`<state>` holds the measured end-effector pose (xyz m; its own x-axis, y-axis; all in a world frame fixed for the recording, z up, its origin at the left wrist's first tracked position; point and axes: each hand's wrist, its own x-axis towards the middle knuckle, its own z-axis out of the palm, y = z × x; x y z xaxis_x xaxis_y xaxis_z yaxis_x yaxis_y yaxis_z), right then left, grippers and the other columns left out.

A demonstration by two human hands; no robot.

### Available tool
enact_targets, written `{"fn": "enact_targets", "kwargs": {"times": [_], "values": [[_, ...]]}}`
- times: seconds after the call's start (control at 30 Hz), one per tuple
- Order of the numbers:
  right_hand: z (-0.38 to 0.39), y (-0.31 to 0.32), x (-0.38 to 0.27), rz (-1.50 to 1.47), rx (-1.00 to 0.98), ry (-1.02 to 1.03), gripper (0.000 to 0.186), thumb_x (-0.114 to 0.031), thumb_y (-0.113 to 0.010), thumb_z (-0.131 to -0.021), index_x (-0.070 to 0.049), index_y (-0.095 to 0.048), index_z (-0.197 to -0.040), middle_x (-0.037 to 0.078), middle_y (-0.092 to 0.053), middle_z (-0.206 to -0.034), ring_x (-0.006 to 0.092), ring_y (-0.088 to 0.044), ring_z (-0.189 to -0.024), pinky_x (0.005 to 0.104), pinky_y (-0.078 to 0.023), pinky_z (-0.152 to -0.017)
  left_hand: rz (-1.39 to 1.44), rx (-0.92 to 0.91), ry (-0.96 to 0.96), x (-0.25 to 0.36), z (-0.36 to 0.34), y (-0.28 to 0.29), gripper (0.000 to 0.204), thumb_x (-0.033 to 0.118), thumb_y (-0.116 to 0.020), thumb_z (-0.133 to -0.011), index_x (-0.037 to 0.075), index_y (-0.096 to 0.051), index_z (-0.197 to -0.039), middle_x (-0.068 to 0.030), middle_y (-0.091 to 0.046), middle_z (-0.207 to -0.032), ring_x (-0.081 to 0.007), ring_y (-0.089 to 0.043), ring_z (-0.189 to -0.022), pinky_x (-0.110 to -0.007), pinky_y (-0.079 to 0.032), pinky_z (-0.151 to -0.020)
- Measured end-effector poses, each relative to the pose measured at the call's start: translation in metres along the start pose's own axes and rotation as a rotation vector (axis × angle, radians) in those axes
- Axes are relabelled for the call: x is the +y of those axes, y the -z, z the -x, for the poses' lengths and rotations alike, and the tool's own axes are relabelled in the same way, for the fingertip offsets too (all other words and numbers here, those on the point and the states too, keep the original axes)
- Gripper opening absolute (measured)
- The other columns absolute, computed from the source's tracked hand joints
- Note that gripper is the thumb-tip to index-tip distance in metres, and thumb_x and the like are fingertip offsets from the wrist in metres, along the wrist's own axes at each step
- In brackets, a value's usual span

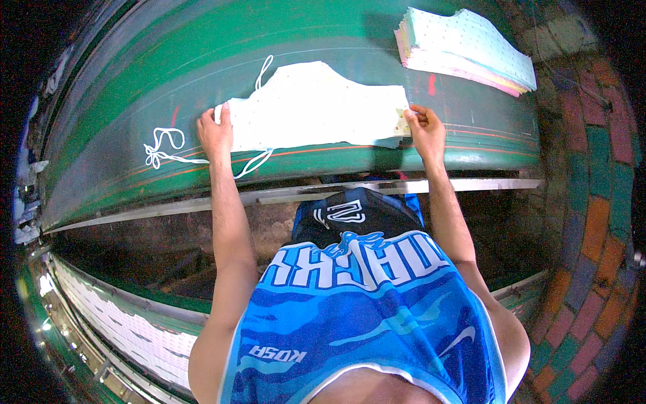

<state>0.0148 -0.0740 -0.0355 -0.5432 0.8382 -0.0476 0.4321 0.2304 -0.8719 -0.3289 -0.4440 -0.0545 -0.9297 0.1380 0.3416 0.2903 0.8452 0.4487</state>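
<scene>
A white fabric piece (309,101), cut with a raised rounded middle and straight side ends, lies before me on a green table. Its surface is faintly dotted, and bluish layers peek out under its near right edge. My left hand (215,133) is closed over its left end, thumb on top. At the other end, my right hand (425,131) pinches the corner, where a yellowish patterned patch shows next to the thumb. White cord (165,145) lies looped and knotted by my left hand, with further loops poking out above and below the fabric.
A stack of cut fabric pieces (464,47), pale blue over pink and yellow, sits at the far right of the green table (323,37). A metal rail (296,194) runs along its near edge. Behind me to the left is another table with white dotted fabric (128,323). Coloured paving (595,222) lies right.
</scene>
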Motion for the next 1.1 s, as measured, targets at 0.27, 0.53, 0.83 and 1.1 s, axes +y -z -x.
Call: {"fn": "enact_targets", "kwargs": {"times": [0.27,0.53,0.83,1.1], "values": [[0.009,0.023,0.024,-0.032,0.008,0.066,0.02,-0.018,-0.078,-0.098,-0.002,-0.077,-0.11,0.009,-0.079,-0.094,0.0138,-0.071,-0.085,0.0311,-0.057,-0.079,0.517,-0.391,-0.662,0.181,0.102,0.028,0.019,0.004,-0.069,-0.09,0.003,-0.073,-0.109,-0.0142,-0.072,-0.111,-0.0333,-0.068,-0.107,-0.044,-0.055,-0.094],[0.036,0.041,-0.022,0.085,-0.007,-0.008,0.017,-0.011,-0.08,-0.095,-0.001,-0.077,-0.109,0.013,-0.08,-0.101,0.0171,-0.075,-0.091,0.0327,-0.059,-0.082,0.525,-0.48,-0.93,0.254,0.155,-0.018,0.021,0.019,-0.078,-0.089,0.003,-0.075,-0.101,-0.0093,-0.066,-0.097,-0.0298,-0.064,-0.097,-0.043,-0.055,-0.086],[0.051,0.02,-0.049,0.18,-0.178,0.256,0.012,-0.009,-0.078,-0.093,-0.003,-0.077,-0.104,0.015,-0.075,-0.1,0.0285,-0.074,-0.087,0.0384,-0.06,-0.077,0.759,-0.821,-0.428,0.214,0.122,-0.012,0.011,0.008,-0.074,-0.093,-0.001,-0.077,-0.097,-0.0126,-0.074,-0.097,-0.0263,-0.072,-0.09,-0.036,-0.056,-0.08],[0.054,-0.045,-0.059,0.178,-0.435,0.327,0.015,-0.012,-0.081,-0.092,-0.005,-0.079,-0.106,0.012,-0.075,-0.097,0.027,-0.073,-0.086,0.0368,-0.058,-0.073,0.747,-0.892,-0.256,0.157,0.112,-0.018,0.009,0.002,-0.084,-0.086,0.0,-0.078,-0.092,-0.0051,-0.072,-0.088,-0.0111,-0.065,-0.072,-0.028,-0.052,-0.064]]}}
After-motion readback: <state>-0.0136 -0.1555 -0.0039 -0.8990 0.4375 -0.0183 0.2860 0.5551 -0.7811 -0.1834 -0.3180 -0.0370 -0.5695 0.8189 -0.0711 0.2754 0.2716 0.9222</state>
